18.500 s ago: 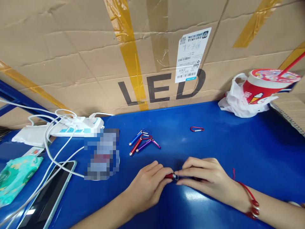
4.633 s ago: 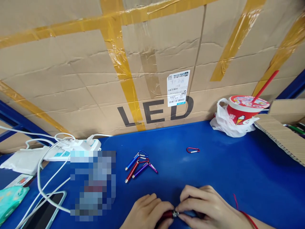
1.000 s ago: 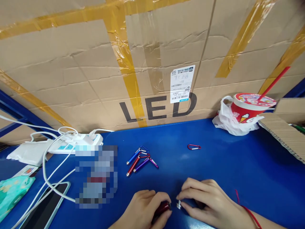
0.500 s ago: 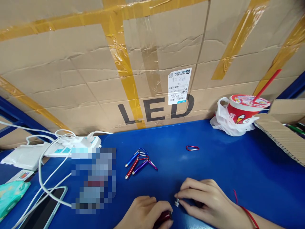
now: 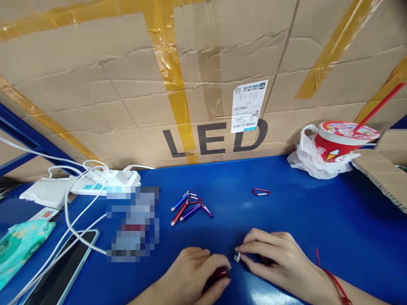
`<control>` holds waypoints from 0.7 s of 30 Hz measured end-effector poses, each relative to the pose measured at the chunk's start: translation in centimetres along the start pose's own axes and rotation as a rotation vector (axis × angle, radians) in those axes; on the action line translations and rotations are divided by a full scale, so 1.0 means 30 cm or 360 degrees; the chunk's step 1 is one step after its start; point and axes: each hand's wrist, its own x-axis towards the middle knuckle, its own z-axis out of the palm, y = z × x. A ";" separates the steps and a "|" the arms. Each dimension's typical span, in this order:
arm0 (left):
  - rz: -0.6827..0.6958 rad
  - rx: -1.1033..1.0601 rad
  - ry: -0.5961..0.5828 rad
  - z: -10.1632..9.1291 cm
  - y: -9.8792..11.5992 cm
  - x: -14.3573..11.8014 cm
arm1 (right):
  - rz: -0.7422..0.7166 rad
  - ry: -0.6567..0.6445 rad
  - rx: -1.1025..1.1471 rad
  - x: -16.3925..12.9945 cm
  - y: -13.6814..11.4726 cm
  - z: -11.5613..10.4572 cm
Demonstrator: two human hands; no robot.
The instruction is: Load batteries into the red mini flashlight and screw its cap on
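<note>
My left hand [image 5: 203,273] is wrapped around a dark red metal tube [image 5: 218,274], its end pointing right; the rest of it is hidden in the palm. Between the thumb and fingertips of my right hand [image 5: 276,254] is a small silver metal piece [image 5: 237,256], too small to name surely. A short gap separates it from the tube. Beyond my hands lie a blue penlight [image 5: 179,202], a red penlight [image 5: 179,214] and a purple penlight [image 5: 191,212], each with a carabiner clip. A loose red carabiner [image 5: 260,192] lies farther right.
A large cardboard box [image 5: 127,93] stands along the back of the blue table [image 5: 229,178]. At left are a white power strip [image 5: 92,186], cables, a phone [image 5: 63,271] and a green packet [image 5: 25,245]. A red cup [image 5: 337,148] in a plastic bag stands back right.
The view has shifted, so the table things sit slightly higher and further right. Both hands keep their holds, with the tube and the silver piece still apart.
</note>
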 end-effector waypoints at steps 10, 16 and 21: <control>0.0018 0.0030 0.0013 0.003 -0.008 -0.008 | 0.0000 -0.0004 -0.0001 -0.011 0.008 0.007; -0.0050 -0.0013 0.0051 0.000 -0.008 -0.005 | 0.0079 0.0005 -0.0032 -0.013 0.007 0.005; -0.0109 -0.0095 0.0052 0.008 -0.013 -0.004 | 0.0110 -0.0029 -0.0015 -0.015 0.013 0.006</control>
